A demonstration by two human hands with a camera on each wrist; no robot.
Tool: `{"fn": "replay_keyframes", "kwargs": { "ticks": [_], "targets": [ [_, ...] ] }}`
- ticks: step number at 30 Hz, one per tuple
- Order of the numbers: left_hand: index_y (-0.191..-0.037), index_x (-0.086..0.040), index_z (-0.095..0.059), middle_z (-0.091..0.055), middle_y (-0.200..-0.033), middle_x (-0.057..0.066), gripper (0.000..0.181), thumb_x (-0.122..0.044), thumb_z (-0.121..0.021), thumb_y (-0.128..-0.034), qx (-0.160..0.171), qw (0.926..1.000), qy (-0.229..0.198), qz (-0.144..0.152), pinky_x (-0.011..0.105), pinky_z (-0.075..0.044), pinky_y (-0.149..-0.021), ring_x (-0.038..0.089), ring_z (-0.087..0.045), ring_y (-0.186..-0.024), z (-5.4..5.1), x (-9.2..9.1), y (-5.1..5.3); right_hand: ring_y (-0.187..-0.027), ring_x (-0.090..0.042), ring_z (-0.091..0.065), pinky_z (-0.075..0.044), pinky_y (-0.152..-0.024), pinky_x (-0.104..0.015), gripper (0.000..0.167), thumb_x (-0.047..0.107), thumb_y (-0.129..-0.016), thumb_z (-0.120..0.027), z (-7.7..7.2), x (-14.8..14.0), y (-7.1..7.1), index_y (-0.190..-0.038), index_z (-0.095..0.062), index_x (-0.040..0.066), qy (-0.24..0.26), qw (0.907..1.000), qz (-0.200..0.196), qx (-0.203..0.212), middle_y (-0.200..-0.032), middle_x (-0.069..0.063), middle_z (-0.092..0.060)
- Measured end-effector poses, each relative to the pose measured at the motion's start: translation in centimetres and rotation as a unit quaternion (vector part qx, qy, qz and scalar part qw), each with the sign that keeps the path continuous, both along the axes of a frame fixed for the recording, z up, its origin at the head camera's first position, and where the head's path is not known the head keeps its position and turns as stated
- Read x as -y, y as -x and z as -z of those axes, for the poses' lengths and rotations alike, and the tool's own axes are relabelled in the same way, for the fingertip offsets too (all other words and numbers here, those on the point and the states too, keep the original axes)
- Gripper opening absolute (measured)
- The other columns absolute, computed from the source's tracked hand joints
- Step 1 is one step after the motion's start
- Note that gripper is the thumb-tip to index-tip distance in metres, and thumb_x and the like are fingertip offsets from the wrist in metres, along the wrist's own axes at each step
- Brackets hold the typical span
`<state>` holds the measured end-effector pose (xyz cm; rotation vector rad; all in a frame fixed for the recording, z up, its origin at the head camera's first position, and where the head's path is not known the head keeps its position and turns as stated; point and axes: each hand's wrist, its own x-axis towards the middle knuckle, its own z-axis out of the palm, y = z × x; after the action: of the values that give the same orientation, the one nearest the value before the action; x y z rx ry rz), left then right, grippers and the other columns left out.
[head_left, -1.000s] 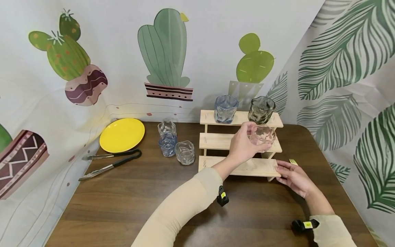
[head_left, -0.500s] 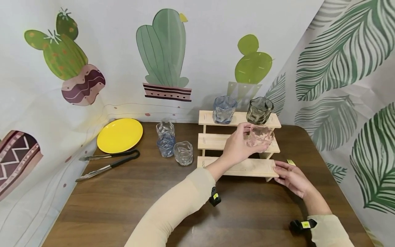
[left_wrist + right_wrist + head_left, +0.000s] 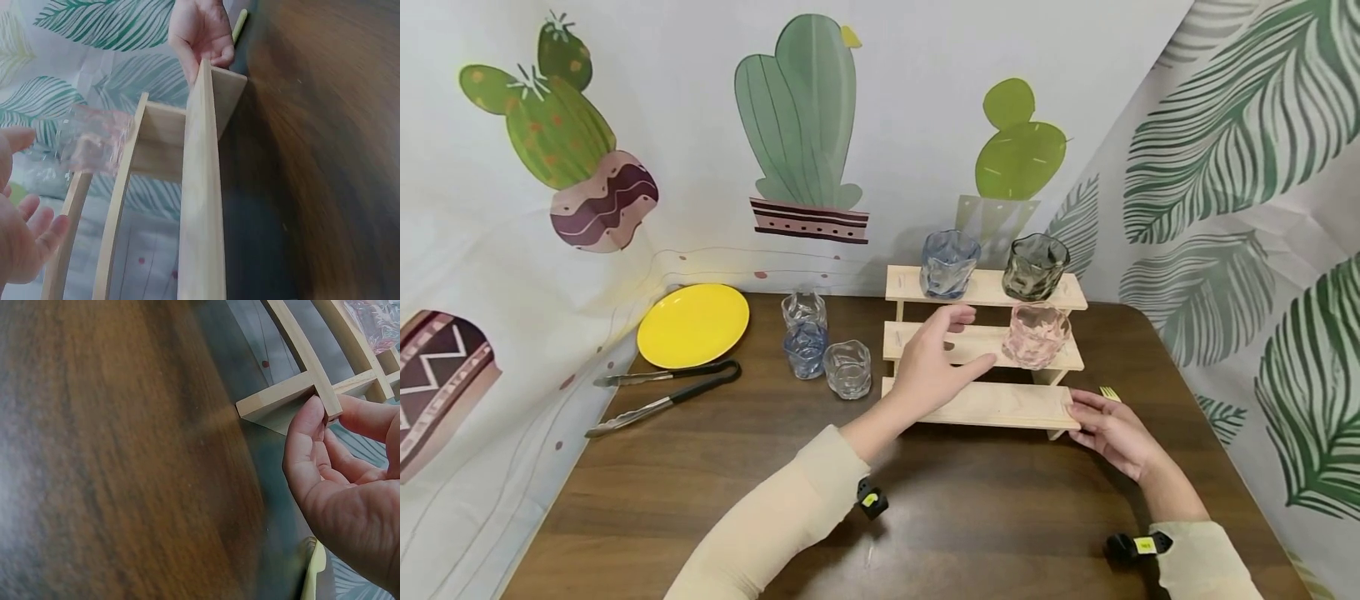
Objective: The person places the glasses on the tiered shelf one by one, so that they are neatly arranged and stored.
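The pink glass [image 3: 1036,335] stands at the right end of the middle shelf of a three-tier wooden rack [image 3: 992,406]. Left of it, my left hand [image 3: 934,367] hovers over the rack with fingers and thumb spread, holding nothing. In the left wrist view a gap separates those fingers from the pink glass [image 3: 97,139]. My right hand [image 3: 1111,432] pinches the right end of the lowest shelf; the right wrist view shows thumb and fingers of that hand [image 3: 350,469] on either side of the board. A blue glass [image 3: 948,265] and a dark grey glass [image 3: 1035,268] occupy the top shelf.
Two clear glasses [image 3: 848,370] [image 3: 804,308] and a small blue glass [image 3: 807,350] stand left of the rack. Farther left lie a yellow plate [image 3: 693,326] and black-handled tongs [image 3: 670,401]. A yellow fork [image 3: 1109,393] lies behind my right hand.
My left hand has let go of the pink glass and moved left, its fingers spreading. The glass stays on the middle shelf, and my right hand keeps its grip on the rack.
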<state>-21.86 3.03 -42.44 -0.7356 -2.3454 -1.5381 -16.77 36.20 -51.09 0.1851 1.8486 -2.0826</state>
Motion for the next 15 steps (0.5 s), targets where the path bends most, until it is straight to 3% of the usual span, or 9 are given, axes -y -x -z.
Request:
{"fn": "replay_keyframes", "kwargs": {
  "ticks": [7, 15],
  "targets": [
    [-0.135, -0.009, -0.059, -0.065, -0.131, 0.004, 0.057, -0.018, -0.085, -0.0859, -0.037, 0.9985, -0.010, -0.038, 0.033, -0.056, -0.093, 0.023, -0.062, -0.117, 1.3, 4.8, -0.6, -0.097, -0.012, -0.066, -0.058, -0.080, -0.027, 0.051, 0.007, -0.107, -0.055, -0.1, 0.0, 0.0, -0.151, -0.032, -0.007, -0.005, 1.0000, -0.002, -0.002, -0.113, 0.002, -0.065],
    [-0.127, -0.002, -0.065, -0.068, -0.123, 0.009, 0.044, -0.005, -0.080, -0.0852, -0.062, 0.9895, -0.042, -0.124, 0.048, -0.056, -0.093, 0.032, -0.065, -0.109, 4.4, 11.4, -0.6, -0.096, -0.012, -0.066, -0.058, -0.080, -0.027, 0.056, 0.007, -0.108, -0.055, 0.0, 0.1, 0.0, -0.153, -0.027, -0.011, -0.010, 0.9999, -0.004, -0.003, -0.113, 0.001, -0.064]
  ]
}}
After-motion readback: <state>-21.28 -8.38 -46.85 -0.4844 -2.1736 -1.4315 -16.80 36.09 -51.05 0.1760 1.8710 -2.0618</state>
